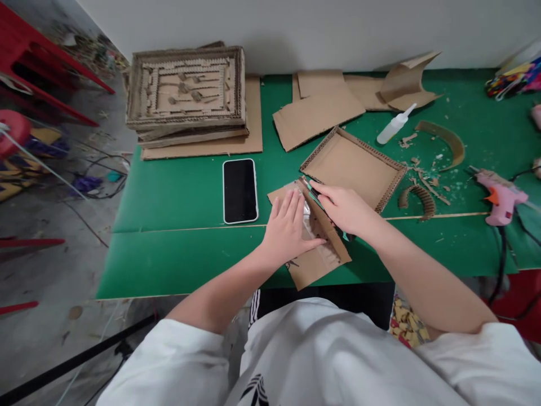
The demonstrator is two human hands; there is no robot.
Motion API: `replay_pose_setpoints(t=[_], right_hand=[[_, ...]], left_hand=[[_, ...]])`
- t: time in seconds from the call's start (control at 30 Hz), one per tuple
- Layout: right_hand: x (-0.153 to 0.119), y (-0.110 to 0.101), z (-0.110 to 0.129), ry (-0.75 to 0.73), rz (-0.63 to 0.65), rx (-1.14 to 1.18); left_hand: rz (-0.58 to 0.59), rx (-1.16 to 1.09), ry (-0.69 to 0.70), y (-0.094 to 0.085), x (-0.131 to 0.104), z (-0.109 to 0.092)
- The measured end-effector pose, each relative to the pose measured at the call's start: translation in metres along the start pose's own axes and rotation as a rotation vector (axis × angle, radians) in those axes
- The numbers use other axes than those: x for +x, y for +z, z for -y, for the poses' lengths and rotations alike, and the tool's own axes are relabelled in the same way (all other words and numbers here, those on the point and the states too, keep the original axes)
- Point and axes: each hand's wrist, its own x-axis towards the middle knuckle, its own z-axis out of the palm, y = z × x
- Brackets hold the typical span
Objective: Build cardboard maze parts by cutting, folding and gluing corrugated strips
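My left hand (289, 228) lies with its fingers spread on a small cardboard piece (310, 272) near the table's front edge. Beneath its fingers and thumb shows a clear or silvery strip (307, 217), partly covered. A narrow cardboard strip (327, 228) runs diagonally along the piece's right side. My right hand (342, 208) is closed around a slim dark and green cutter (314, 192), its tip at the upper end of that strip. Just behind the right hand sits a shallow cardboard tray (355, 163) with raised corrugated edges.
A black-screened phone (240, 190) lies to the left. Stacked cardboard frames (188, 128) stand at the back left. Behind the tray are loose cardboard sheets (319, 113) and a white bottle (395, 127). Curved scraps (418, 200) and a pink glue gun (502, 197) with a cord are on the right.
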Motion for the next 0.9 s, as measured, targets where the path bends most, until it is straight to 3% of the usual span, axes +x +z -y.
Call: replay_pose_setpoints(t=[0.33,0.9], right_hand=[[0.007,0.003,0.025,0.016,0.107,-0.349],[-0.03,0.008,0.028,0.11,0.214,-0.356]], left_hand=[[-0.001,0.001,0.003,0.001,0.0,0.0],[-0.012,0.01,-0.003,0.0,0.001,0.0]])
